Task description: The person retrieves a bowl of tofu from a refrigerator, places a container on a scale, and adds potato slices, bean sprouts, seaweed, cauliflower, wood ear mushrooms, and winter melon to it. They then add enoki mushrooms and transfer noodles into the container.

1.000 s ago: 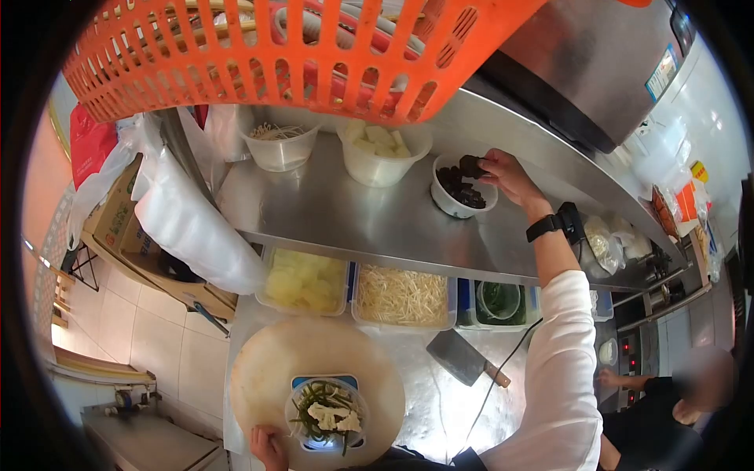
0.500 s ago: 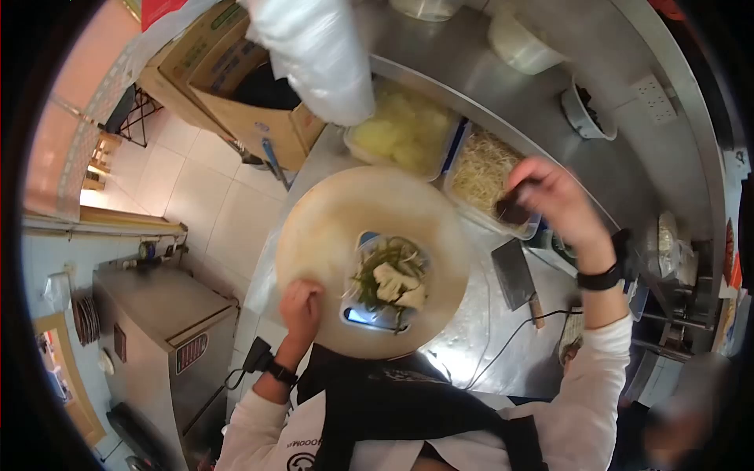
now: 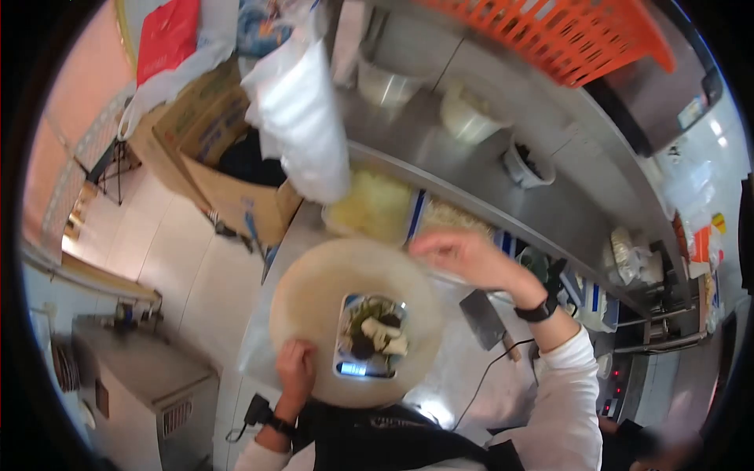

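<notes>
A round wooden chopping board (image 3: 314,275) stands on the metal counter. On it is a small kitchen scale (image 3: 342,357) with a lit display, bearing green strips (image 3: 362,315), pale cauliflower pieces (image 3: 382,336) and dark, thin pieces (image 3: 362,347) like black fungus. My left hand (image 3: 297,369) rests on the board's left edge, fingers curled in with nothing visible in them. Above the board's far right edge hovers my right hand (image 3: 465,256), fingers loosely bent and apart, with nothing visible in it. Behind it is a tub of bean sprouts (image 3: 449,213), partly covered by that hand.
A tub of yellow pieces (image 3: 369,206) adjoins the sprouts. Right of the board lie a cleaver (image 3: 481,318) and a black cable (image 3: 481,392). A white plastic bag (image 3: 302,118) hangs close above the counter. Bowls (image 3: 469,114) line the steel shelf (image 3: 440,157); an orange basket (image 3: 565,35) is overhead.
My right hand has moved left from the sprout tub toward the board, and the dark piece it held is gone from it. Dark pieces now lie on the scale. The camera view has tilted up.
</notes>
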Demonstrator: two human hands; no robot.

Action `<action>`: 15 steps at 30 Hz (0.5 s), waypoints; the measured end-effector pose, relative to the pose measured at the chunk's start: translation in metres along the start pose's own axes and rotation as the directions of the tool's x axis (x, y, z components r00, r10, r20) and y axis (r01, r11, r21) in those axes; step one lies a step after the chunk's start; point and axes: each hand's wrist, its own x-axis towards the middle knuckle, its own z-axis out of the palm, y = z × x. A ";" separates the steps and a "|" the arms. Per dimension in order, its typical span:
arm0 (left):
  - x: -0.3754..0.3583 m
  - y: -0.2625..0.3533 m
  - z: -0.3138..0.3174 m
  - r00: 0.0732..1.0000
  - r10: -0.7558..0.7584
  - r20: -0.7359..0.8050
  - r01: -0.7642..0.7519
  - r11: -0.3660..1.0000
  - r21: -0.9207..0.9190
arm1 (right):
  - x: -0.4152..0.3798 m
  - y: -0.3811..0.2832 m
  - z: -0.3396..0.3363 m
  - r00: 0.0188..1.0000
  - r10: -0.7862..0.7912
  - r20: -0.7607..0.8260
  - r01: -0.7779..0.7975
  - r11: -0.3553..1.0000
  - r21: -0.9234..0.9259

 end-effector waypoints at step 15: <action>0.000 0.005 -0.005 0.990 -0.097 0.101 0.081 0.985 0.153 | 0.164 0.167 -0.251 0.811 0.085 -0.579 -0.512 0.581 -0.633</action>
